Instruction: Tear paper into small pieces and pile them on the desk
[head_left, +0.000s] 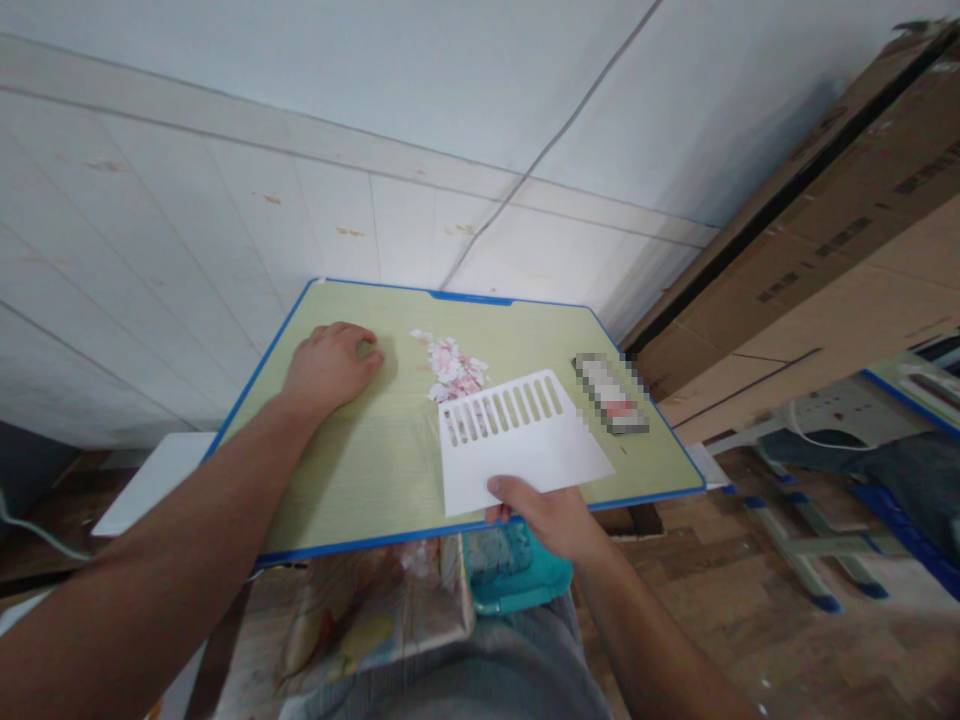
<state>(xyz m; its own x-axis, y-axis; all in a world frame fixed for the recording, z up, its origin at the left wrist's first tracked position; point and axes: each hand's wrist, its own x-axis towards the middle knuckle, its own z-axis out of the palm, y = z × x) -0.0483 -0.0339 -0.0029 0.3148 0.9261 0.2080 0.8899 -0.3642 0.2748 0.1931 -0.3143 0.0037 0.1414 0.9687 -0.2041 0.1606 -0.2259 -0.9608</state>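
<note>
My right hand [544, 515] grips the near edge of a white slotted card [499, 450], with the thumb on top and the fingers mostly hidden beneath. A row of long rounded slots runs along the card's far side, and green tabletop and pink show through them. The card's right side juts out in a point; I cannot tell if a second sheet lies there. My left hand [334, 365] rests on the green desk [352, 480], fingers curved, a gap between thumb and forefinger, nothing visible in it. Pink-and-white flower pieces [452, 365] lie between the hands, partly behind the card.
A phone-like item [611, 393], pixelated, lies at the desk's right. Large cardboard boxes [810, 250] lean by the wall on the right. Below the near edge are a teal basket [525, 590] and an open patterned container [435, 610]. A cable [555, 135] runs down the wall.
</note>
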